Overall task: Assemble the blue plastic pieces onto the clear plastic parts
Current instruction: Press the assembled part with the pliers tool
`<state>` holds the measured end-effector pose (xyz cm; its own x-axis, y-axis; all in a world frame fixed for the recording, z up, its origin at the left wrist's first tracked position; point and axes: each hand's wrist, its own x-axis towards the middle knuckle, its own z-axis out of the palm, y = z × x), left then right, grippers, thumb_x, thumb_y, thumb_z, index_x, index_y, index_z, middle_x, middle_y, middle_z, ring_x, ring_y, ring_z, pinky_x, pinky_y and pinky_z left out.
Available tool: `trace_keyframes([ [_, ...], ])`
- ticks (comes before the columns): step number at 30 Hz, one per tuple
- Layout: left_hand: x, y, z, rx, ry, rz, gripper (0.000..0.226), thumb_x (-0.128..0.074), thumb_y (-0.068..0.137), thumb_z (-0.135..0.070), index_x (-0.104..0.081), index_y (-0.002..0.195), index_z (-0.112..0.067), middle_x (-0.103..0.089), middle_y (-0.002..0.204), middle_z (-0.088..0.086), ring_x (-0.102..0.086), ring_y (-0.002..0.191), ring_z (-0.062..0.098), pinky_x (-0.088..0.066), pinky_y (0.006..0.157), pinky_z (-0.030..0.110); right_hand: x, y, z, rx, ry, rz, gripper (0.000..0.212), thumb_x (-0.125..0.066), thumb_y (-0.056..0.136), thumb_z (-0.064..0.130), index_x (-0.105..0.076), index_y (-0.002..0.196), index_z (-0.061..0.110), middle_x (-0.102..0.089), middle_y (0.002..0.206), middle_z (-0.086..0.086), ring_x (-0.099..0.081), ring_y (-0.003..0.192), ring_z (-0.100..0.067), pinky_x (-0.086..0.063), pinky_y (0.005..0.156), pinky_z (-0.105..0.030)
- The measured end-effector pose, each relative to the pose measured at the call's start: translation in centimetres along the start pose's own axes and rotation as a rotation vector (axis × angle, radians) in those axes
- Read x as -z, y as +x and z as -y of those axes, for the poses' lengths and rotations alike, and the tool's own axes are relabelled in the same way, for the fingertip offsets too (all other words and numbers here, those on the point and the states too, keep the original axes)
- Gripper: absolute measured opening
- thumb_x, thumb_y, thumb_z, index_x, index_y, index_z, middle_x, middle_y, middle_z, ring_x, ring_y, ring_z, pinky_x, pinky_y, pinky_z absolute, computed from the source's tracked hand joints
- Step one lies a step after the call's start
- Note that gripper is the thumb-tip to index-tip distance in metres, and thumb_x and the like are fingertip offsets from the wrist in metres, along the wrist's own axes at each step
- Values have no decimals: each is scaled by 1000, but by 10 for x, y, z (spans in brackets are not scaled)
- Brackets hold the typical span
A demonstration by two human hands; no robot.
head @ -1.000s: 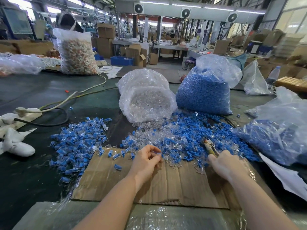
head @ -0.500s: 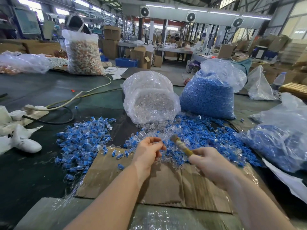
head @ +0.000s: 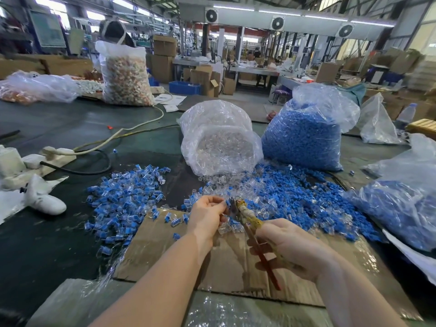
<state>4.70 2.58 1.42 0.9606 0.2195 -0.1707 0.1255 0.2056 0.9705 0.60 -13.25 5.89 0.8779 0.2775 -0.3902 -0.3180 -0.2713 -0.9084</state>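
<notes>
— What do the little parts look like from where you sit?

— I see small blue plastic pieces (head: pixel 306 197) spread in a big heap on the dark tabletop (head: pixel 59 244), mixed with small clear plastic parts (head: pixel 226 182) that look like tiny see-through cups. To the left lies a second heap, the finished pile (head: pixel 125 197), where each clear part has blue inside it.

— How many are there?

— Far too many to count in the heaps. I can count the bags near me: one bag of clear parts (head: pixel 221 142) tipped toward me, one tall bag of blue pieces (head: pixel 304 133) just beside it, and one more blue bag (head: pixel 405 204) at the right edge. That makes three. One sheet of cardboard (head: pixel 165 251) lies under my arms.

— And your hands?

— My left hand (head: pixel 206 215) has its grip pinched together on one small blue piece (head: pixel 228 203), held up above the cardboard. My right hand (head: pixel 290 246) has its grip clamped on the pliers (head: pixel 250 220), which have red and yellowish handles. The tip of the pliers touches the piece in my left hand. I cannot tell if a clear part is in that pinch too; it is too small to see.
</notes>
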Motion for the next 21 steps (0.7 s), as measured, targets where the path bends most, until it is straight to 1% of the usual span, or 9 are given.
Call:
trace_keyframes([
  [3,-2,0,-2,-12,39,-18,8,-53,91,-4,-56,89,-11,-61,72,5,-47,43,2,-38,40,12,1,1,-1,-9,-68,19,14,-55,78,-1,-53,92,3,-50,90,-15,-53,82,-24,-56,70,-38],
  [5,-2,0,-2,-14,58,-24,8,-53,92,-6,-56,89,-12,-61,72,4,-47,44,2,-38,40,12,1,1,-1,-13,-99,9,19,-54,76,-3,-53,93,4,-47,91,-14,-51,82,-24,-54,73,-39],
  [7,-2,-1,-3,-15,71,-30,7,-53,92,-7,-56,89,-13,-61,73,4,-47,48,5,-39,44,14,1,2,-2,-8,-128,13,17,-53,77,-4,-51,92,5,-46,90,-13,-49,80,-23,-54,75,-40],
  [9,-2,-2,-3,-25,98,-36,7,-53,92,-9,-56,89,-14,-61,75,3,-48,55,8,-40,51,19,-1,2,-1,10,-176,26,13,-50,79,-3,-50,87,6,-43,86,-11,-46,77,-21,-54,75,-38],
  [11,-2,-3,-3,-33,113,-42,7,-53,92,-9,-56,89,-14,-61,76,3,-48,60,11,-40,56,22,-3,2,-1,30,-210,40,11,-50,80,-2,-48,83,8,-41,82,-9,-43,71,-19,-53,73,-35],
  [14,-2,-4,-4,-37,116,-51,8,-52,93,-9,-56,88,-15,-61,77,4,-48,62,11,-39,59,24,-2,2,-1,38,-227,38,13,-50,80,-2,-47,79,10,-41,78,-7,-43,66,-17,-51,67,-31],
  [17,-3,-5,-5,-42,132,-53,9,-52,93,-10,-56,88,-16,-62,76,3,-47,62,11,-39,59,24,-1,1,0,30,-226,32,12,-50,80,-2,-47,82,10,-42,80,-8,-44,69,-19,-50,63,-28],
  [19,-4,-4,-5,-46,148,-55,9,-52,93,-10,-55,87,-17,-62,77,4,-47,62,12,-39,59,25,-1,-1,1,18,-254,37,12,-49,81,-1,-47,84,11,-43,81,-7,-45,66,-18,-46,53,-22],
  [21,-4,-4,-5,-29,152,-54,9,-52,93,-10,-55,88,-16,-62,78,5,-46,61,12,-39,56,23,-2,-1,2,27,-282,38,14,-48,81,-1,-45,80,12,-42,80,-7,-44,64,-18,-42,51,-20],
])
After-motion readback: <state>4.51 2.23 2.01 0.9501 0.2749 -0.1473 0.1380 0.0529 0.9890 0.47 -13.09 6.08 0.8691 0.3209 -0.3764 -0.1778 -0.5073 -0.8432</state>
